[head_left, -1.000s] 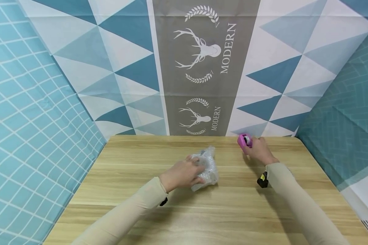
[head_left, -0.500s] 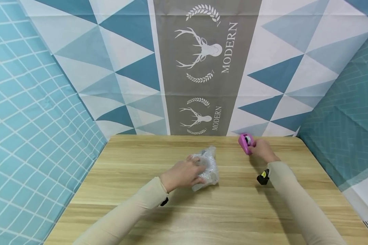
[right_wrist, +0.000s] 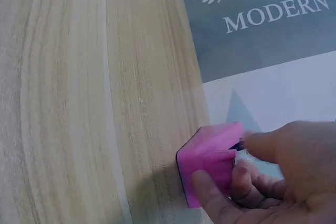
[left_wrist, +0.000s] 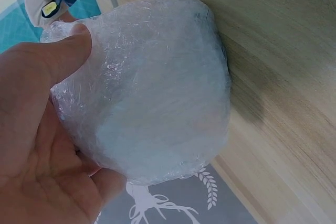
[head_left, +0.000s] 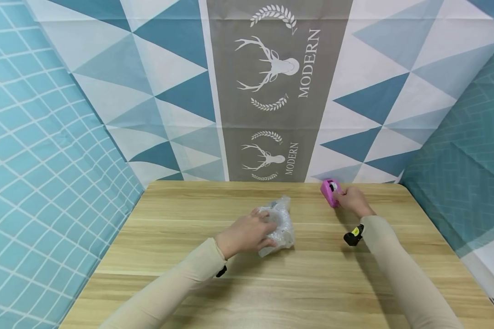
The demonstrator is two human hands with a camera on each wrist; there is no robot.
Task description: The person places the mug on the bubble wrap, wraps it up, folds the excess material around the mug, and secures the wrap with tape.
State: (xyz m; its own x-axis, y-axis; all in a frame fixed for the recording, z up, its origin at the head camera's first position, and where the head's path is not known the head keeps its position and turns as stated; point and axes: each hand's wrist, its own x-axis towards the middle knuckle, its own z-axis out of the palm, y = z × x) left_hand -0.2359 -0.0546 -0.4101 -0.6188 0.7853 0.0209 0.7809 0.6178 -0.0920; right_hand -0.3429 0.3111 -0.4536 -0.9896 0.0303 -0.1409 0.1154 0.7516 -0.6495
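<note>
My left hand (head_left: pixel 247 234) grips a bundle wrapped in clear bubble wrap (head_left: pixel 283 228) near the middle of the wooden table. In the left wrist view the thumb lies on the near edge of the bubble-wrapped bundle (left_wrist: pixel 152 87), with the other fingers around its side; what is inside is blurred by the wrap. At the table's far right edge, my right hand (head_left: pixel 352 201) holds a pink tape dispenser (head_left: pixel 328 192) with a small roll in it. The right wrist view has the fingers of my right hand (right_wrist: pixel 283 177) curled about the pink tape dispenser (right_wrist: pixel 210 156), one finger lying along its side.
The wooden table (head_left: pixel 214 297) meets a patterned cloth wall (head_left: pixel 267 109) just behind the tape dispenser. Blue checked cloth (head_left: pixel 33 160) lines the left side and teal cloth (head_left: pixel 469 173) the right. A black device with a yellow label (head_left: pixel 353 235) sits at the right wrist.
My right hand has shifted slightly right, toward the dispenser's near end, and more of the pink body shows. The left hand and the bundle have stayed in place.
</note>
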